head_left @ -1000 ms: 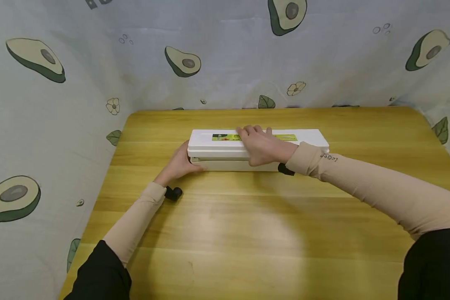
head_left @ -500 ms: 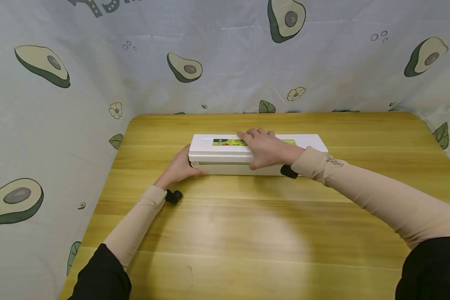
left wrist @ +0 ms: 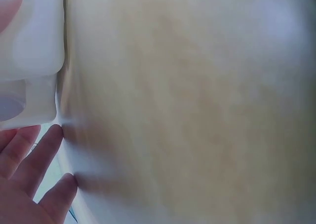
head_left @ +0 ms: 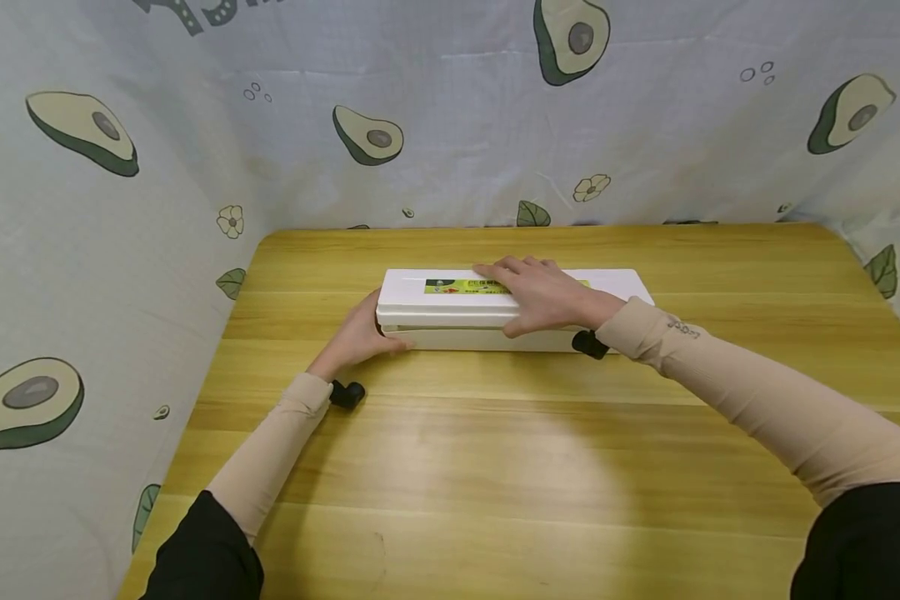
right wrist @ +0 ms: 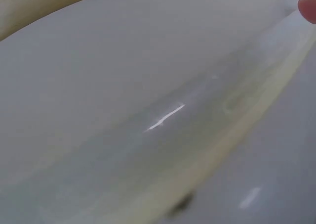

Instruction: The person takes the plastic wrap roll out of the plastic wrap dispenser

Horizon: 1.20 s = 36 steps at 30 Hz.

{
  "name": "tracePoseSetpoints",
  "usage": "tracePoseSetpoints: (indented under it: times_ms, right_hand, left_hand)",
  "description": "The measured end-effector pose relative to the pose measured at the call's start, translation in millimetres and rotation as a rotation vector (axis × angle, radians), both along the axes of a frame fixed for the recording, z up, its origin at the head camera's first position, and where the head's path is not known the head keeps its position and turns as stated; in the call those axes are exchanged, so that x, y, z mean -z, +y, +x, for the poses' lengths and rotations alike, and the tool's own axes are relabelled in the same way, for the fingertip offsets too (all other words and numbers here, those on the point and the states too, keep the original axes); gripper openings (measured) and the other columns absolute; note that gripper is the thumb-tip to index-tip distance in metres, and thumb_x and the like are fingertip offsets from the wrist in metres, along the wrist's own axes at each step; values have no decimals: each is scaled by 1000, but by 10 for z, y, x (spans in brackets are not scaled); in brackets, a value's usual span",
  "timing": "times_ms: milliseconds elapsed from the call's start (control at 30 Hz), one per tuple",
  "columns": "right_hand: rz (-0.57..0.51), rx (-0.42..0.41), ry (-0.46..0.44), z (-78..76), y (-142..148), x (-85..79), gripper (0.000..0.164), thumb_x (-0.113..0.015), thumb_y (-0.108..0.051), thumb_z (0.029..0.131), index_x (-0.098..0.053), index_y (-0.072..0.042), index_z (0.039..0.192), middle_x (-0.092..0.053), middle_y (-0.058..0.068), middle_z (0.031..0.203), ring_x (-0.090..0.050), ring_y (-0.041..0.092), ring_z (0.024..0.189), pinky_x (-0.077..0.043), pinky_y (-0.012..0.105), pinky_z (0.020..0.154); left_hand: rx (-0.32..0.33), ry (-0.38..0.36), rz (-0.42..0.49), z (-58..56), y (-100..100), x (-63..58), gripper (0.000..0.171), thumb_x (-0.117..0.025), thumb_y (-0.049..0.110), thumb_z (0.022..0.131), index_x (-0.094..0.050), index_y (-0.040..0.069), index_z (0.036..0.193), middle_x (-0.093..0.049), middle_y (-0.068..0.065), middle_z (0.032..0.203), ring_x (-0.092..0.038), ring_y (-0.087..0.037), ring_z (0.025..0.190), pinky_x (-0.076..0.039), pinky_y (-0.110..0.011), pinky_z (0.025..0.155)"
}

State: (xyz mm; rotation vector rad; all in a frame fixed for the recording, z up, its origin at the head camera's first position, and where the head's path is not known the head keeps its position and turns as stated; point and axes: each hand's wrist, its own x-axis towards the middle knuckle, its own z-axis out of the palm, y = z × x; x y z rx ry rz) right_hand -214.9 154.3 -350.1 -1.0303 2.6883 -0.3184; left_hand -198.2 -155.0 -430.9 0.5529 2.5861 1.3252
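Observation:
A long white cling film dispenser [head_left: 450, 313] with a green and yellow label [head_left: 461, 287] lies crosswise on the table. My left hand [head_left: 355, 335] holds its left end, thumb in front. In the left wrist view, the fingers [left wrist: 38, 159] lie beside the end of the dispenser [left wrist: 37, 36] and the thumb [left wrist: 7, 10] rests on its front. Across the lid, right of centre, lies my right hand [head_left: 546, 298]; its fingers reach the far edge and its thumb the front, covering part of the label. A pale translucent strip [right wrist: 192, 130] runs along the dispenser in the right wrist view.
The wooden table [head_left: 450, 450] carries the dispenser near its back edge. Behind and to the left hangs a cloth [head_left: 450, 75] printed with avocados. Small black devices are strapped at both wrists.
My right hand has slid slightly to the right along the lid, uncovering more of the label. The left hand keeps its hold. The head view has tilted slightly up.

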Motion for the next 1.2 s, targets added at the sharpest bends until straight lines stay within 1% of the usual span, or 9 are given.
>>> tracePoseSetpoints:
  times_ms: [200,400,600,867,1100,1200]
  right_hand:
    - [-22,-7,-12,-1,37,4,94,-74,-36,76,-24,-16,153,-37,18,144,-35,44,127,-28,66,97]
    - [-46,7,-54,-31,60,5,98,-78,-45,76,-24,-19,154,-35,15,146,-30,41,131,-21,68,99]
    - [-72,10,-75,-32,76,14,100,-79,-48,75,-24,-20,154,-35,17,146,-27,41,133,-17,69,100]
    - [-76,15,-62,-56,88,28,102,-78,-53,73,-24,-22,154,-39,18,142,-28,40,132,-17,67,101]
    - [-54,-3,-5,-104,93,16,103,-77,-57,72,-25,-22,153,-39,19,141,-31,41,130,-21,62,102]
    - [-66,1,12,-114,100,-2,103,-77,-57,72,-24,-22,153,-39,20,142,-30,42,130,-20,62,103]
  left_hand:
    - [-1,-3,-1,1,-3,3,92,-87,23,71,-34,7,145,-51,-8,130,-53,-22,111,-44,-41,93]
    - [6,-9,7,-1,-3,12,94,-87,22,71,-32,7,146,-49,-9,134,-50,-22,116,-41,-41,97]
    - [15,-25,21,3,-9,11,95,-87,20,71,-31,8,147,-47,-9,136,-49,-22,118,-40,-41,98]
    - [-3,-37,-4,3,-8,-4,98,-87,23,71,-29,8,148,-46,-9,137,-47,-22,120,-38,-41,100]
    - [-7,-40,-16,1,-13,0,98,-87,26,71,-28,8,148,-46,-8,137,-47,-22,121,-39,-40,100]
    - [-2,-35,2,2,-13,4,97,-87,25,70,-30,8,147,-49,-9,134,-49,-22,118,-40,-40,99]
